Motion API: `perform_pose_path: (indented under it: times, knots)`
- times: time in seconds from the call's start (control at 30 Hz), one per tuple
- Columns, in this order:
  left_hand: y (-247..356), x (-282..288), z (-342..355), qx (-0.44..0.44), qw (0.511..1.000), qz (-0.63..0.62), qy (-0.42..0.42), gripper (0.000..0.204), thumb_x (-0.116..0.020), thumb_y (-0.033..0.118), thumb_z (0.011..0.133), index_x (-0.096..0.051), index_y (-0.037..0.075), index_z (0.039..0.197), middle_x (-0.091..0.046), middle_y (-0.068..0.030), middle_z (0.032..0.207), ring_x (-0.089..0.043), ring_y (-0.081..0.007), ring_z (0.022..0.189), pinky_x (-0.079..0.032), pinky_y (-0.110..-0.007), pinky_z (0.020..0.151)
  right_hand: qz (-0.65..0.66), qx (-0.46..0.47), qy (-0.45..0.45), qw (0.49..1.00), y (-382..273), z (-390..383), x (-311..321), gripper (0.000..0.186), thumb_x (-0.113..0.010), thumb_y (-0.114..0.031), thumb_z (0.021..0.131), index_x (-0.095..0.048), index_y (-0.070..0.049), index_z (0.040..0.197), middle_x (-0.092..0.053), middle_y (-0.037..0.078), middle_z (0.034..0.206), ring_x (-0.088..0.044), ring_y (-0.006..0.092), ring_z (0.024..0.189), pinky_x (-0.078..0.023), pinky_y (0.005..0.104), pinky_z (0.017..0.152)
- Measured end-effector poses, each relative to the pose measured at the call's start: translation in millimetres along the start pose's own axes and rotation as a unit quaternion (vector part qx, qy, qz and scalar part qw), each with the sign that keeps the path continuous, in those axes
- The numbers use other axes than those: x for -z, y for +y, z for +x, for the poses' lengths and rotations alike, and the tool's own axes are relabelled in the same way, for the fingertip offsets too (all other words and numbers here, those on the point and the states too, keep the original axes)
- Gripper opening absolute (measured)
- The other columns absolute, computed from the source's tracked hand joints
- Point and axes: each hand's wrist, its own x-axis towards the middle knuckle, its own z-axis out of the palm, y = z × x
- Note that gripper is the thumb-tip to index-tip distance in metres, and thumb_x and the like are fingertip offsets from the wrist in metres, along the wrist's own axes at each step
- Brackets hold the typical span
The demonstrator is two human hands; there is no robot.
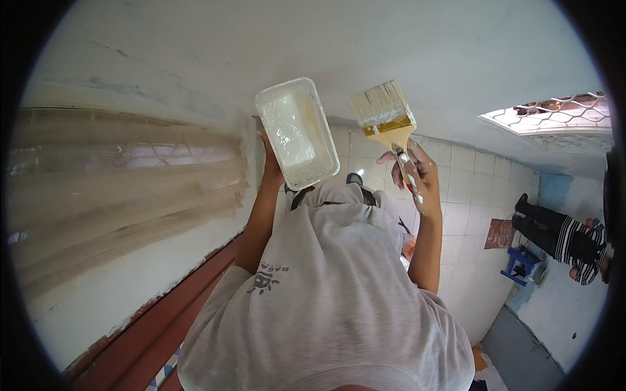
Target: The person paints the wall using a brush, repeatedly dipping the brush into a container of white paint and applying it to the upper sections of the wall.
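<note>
My left hand (270, 161) holds a white rectangular plastic tray (330, 158) by its left side, most of the fingers hidden behind it. Wet white paint (290, 130) coats the inside of the tray. To the right, my right hand (425, 171) is closed on the handle of a wide flat paintbrush (395, 133). The brush points up and away from me, its pale bristles smeared with white paint. White specks also mark the handle and my right fingers. Brush and tray are apart, with a gap between them.
A pale wall (365, 45) rises ahead. Left is a sheer beige curtain (124, 176) above a reddish-brown ledge (156, 306). White tiles (460, 195) cover the floor. At far right, a person in a striped top (577, 244) stands near a blue stool (520, 264); a grille window (554, 116) lies beyond.
</note>
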Motion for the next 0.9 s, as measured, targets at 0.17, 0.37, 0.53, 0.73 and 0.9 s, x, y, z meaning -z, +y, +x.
perform_pose_path:
  times: [0.17,0.37,0.53,0.73,0.9]
  knots:
    - [-37.6,-11.9,0.6,0.016,0.999,0.013,-0.038,0.092,-0.027,0.081,0.091,-0.027,0.015,0.156,-0.043,-0.0097,0.151,-0.047,-0.028,0.135,-0.046,-0.046,0.109,-0.21,-0.057,-0.09,0.972,-54.5,-22.0,12.7,0.039,-0.058,0.001,0.087,-0.06,0.004,0.126,-0.072,0.012,0.084,-0.052,0.01,0.053,-0.043,0.0253,0.052]
    - [-83.5,-29.7,16.4,0.032,0.989,0.055,-0.134,0.097,-0.026,0.083,0.089,-0.027,0.013,0.156,-0.044,-0.0127,0.15,-0.048,-0.0286,0.134,-0.047,-0.045,0.107,-0.367,-0.013,-0.123,0.922,-59.0,-17.3,10.6,0.052,-0.064,0.005,0.072,-0.063,-0.001,0.123,-0.07,0.023,0.083,-0.064,0.0322,0.061,-0.051,0.0336,0.063]
    - [-101.9,-52.4,9.2,0.046,0.991,0.094,-0.085,0.1,-0.023,0.084,0.089,-0.027,0.01,0.156,-0.045,-0.0155,0.149,-0.05,-0.0295,0.133,-0.047,-0.046,0.107,-0.453,0.034,-0.138,0.88,-45.9,-5.5,5.3,0.038,-0.064,0.003,0.076,-0.064,0.001,0.114,-0.067,0.022,0.077,-0.066,0.0379,0.069,-0.052,0.0441,0.064]
    - [-112.1,-59.5,4.2,0.033,0.986,0.094,-0.132,0.096,-0.024,0.082,0.09,-0.028,0.012,0.156,-0.045,-0.0131,0.15,-0.051,-0.0305,0.133,-0.047,-0.047,0.108,-0.547,0.02,-0.213,0.809,-27.0,16.4,0.4,0.022,-0.061,0.0,0.082,-0.065,0.002,0.103,-0.068,0.022,0.078,-0.066,0.0405,0.072,-0.054,0.0458,0.069]
    - [-114.4,-58.1,-4.3,0.038,0.989,0.057,-0.13,0.094,-0.025,0.081,0.091,-0.029,0.013,0.156,-0.046,-0.0121,0.15,-0.051,-0.0307,0.133,-0.046,-0.047,0.108,-0.467,0.028,-0.2,0.861,-44.3,16.0,22.6,0.019,-0.061,0.0,0.082,-0.067,0.002,0.1,-0.069,0.022,0.08,-0.066,0.0413,0.075,-0.054,0.0451,0.071]
